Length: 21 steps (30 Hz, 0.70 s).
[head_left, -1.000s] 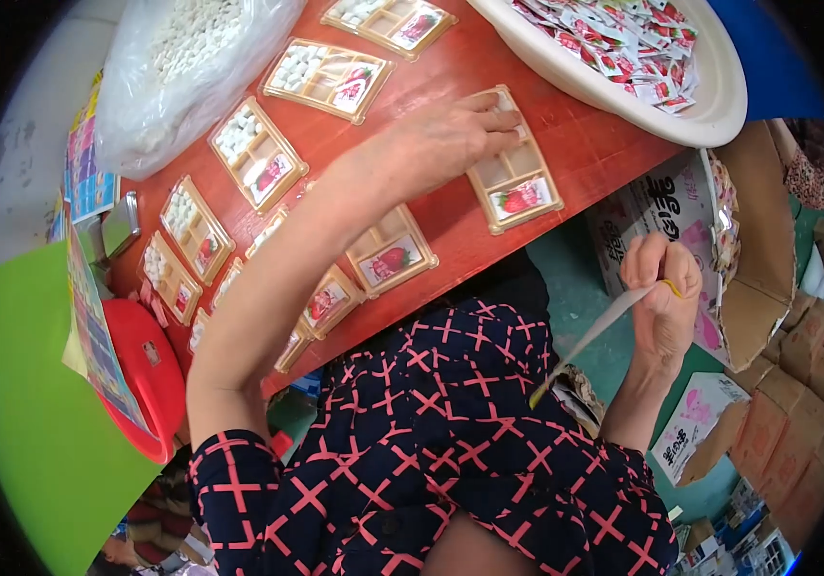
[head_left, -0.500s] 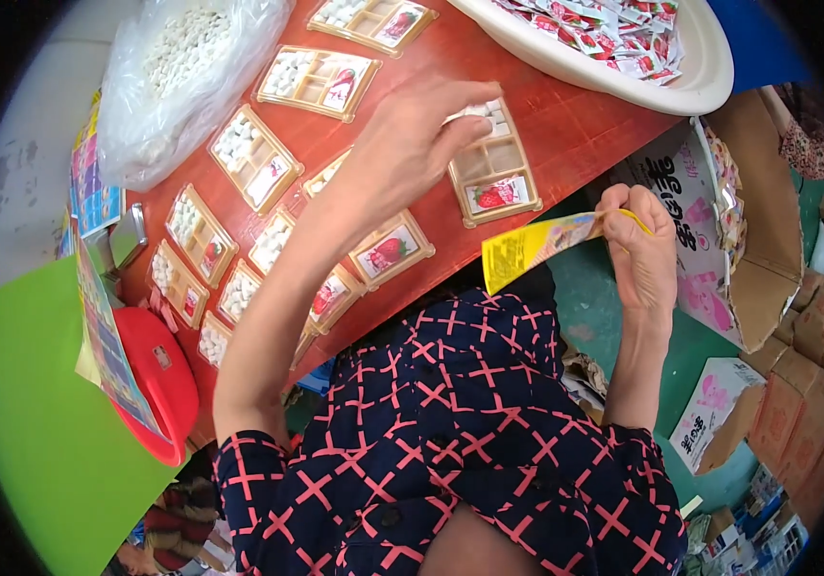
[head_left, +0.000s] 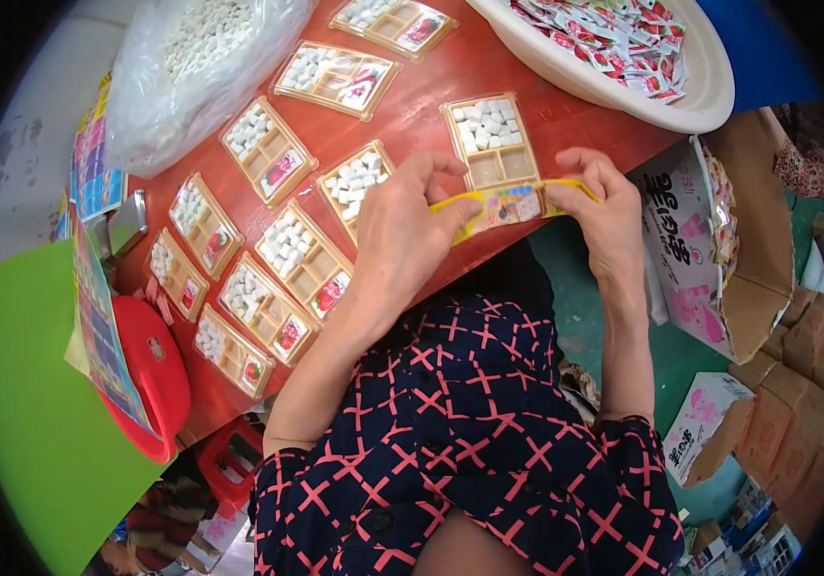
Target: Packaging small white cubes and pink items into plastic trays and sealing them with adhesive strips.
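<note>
Flat yellow printed card strip lying at frame centre, long axis running left-right, slightly tilted, hovering just over near edge of red-brown table. Left hand pinching strip's left end, thumb and forefinger pressed together on it. Right hand pinching right end, fingers curling over top edge. Both hands equally near. Clear plastic compartment tray with white candies sitting just above strip, toward frame top; its lower compartments looking bare.
</note>
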### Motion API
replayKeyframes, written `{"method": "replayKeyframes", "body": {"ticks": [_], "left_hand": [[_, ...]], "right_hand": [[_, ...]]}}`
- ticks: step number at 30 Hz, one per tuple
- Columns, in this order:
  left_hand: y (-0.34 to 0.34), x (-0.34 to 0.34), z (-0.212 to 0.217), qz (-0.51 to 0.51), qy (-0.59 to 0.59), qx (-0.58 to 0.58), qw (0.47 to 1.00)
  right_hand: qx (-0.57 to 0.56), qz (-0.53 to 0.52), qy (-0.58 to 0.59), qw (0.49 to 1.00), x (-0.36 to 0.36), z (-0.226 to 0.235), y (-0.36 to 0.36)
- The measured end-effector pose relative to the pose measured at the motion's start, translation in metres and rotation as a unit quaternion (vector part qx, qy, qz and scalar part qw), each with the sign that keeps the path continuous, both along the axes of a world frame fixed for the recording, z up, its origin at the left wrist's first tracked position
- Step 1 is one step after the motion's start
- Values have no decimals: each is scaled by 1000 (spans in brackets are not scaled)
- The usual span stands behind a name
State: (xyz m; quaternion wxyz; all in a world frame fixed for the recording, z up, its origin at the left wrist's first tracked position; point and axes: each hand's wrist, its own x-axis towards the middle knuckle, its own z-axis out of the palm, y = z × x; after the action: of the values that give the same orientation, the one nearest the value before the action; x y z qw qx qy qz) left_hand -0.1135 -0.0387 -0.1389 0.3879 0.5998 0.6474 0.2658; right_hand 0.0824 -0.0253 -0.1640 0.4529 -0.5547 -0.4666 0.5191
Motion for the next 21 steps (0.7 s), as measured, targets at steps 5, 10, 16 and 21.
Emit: {"method": "replayKeyframes", "body": {"ticks": [5, 10, 16, 21], "left_hand": [[20, -1, -4, 1, 25, -1, 1000], [30, 2, -4, -11, 80, 15, 997], [39, 3, -5, -20, 119, 21, 992], [44, 3, -19, -59, 173, 67, 981]], "right_hand": [[47, 2, -153, 987, -1, -13, 24], [59, -1, -239, 969, -3, -20, 33], [53, 9, -268, 962, -7, -22, 39], [57, 23, -321, 945, -10, -27, 44]]}}
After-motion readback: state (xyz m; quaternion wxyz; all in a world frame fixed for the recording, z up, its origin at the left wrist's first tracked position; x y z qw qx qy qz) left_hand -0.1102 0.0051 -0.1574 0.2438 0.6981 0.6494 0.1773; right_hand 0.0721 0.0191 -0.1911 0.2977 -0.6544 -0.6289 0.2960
